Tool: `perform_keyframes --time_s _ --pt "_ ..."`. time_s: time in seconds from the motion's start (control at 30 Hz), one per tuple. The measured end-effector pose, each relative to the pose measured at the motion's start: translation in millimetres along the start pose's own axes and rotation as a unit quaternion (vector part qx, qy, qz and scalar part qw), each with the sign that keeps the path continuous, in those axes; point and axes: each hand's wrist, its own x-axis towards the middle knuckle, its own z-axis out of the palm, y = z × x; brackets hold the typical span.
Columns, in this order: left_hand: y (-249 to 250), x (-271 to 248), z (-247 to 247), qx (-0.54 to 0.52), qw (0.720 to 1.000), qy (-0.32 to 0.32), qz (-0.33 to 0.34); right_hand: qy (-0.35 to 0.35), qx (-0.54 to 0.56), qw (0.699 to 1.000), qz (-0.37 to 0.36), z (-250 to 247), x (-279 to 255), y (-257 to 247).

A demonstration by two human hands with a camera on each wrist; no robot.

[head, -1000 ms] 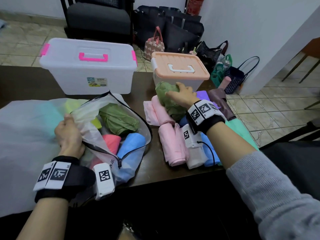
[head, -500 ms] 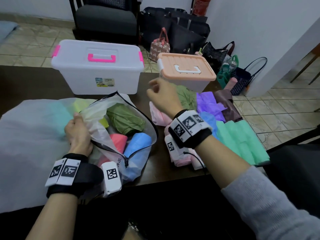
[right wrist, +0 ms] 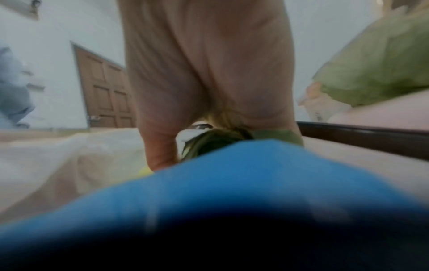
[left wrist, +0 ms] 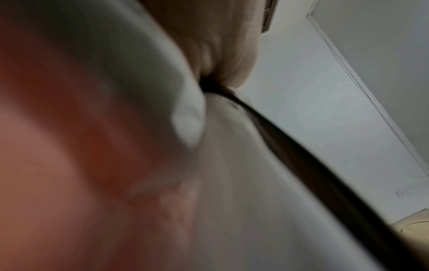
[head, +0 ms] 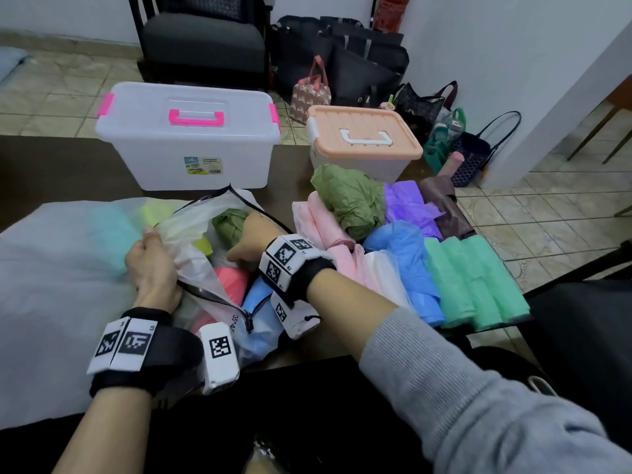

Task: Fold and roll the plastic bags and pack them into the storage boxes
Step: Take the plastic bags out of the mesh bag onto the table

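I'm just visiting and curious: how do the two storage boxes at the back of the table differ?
The left box is larger, with a clear whitish lid and bright pink handle and latches; the right box is smaller, with a peach lid and a white handle. The left box carries a label on its front; none shows on the right box. A green bag lies against the right box's front. Both are translucent and have their lids on.

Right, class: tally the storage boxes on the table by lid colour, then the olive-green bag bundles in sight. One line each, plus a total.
Clear-lidded box, pink handle: 1
Peach-lidded box: 1
Olive-green bundles: 2, one in front of the peach-lidded box, one inside the clear zip bag
Total: 4
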Motion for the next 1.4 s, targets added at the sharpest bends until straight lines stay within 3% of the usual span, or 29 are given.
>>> perform_keyframes --time_s 0.1,0.23,0.3,0.4,0.5,0.57,0.67,0.77,1.03,1.23,1.3,1.4 --pt "1 -2 1 -0.002 1.000 -0.007 0.003 -0.005 0.107 0.994 0.008 -10 -7 10" --pt "1 -4 2 -0.004 1.000 -0.004 0.004 -0.035 0.283 0.957 0.055 -35 -23 22" --pt "2 -4 1 0.003 1.000 -0.002 0.003 -0.059 0.387 0.918 0.071 -53 -37 29" --pt "2 -5 1 0.006 1.000 -0.002 0.008 -0.113 0.535 0.835 0.062 -86 -53 47" --pt "4 -7 1 0.015 1.000 -0.001 0.015 -0.033 0.594 0.802 0.052 -120 -55 76" --pt "3 -6 1 0.017 1.000 -0.002 0.013 0.081 0.538 0.837 0.055 -135 -51 95" --pt "2 -5 1 0.019 1.000 0.003 0.012 0.243 0.306 0.916 0.093 -142 -39 123" --pt "2 -5 1 0.022 1.000 0.002 0.014 0.227 0.109 0.958 0.140 -137 -28 142" --pt "2 -4 1 0.016 1.000 0.005 0.011 0.141 -0.005 0.963 0.229 -112 -19 153" --pt "0 -3 0 0.030 0.999 0.004 0.015 0.127 0.005 0.963 0.237 -117 -23 154" --pt "1 -4 0 0.029 0.999 0.002 0.018 0.179 0.015 0.958 0.223 -121 -33 143" --pt "-1 -3 0 0.032 0.999 0.002 0.016 0.329 0.047 0.937 0.105 -123 -54 113"
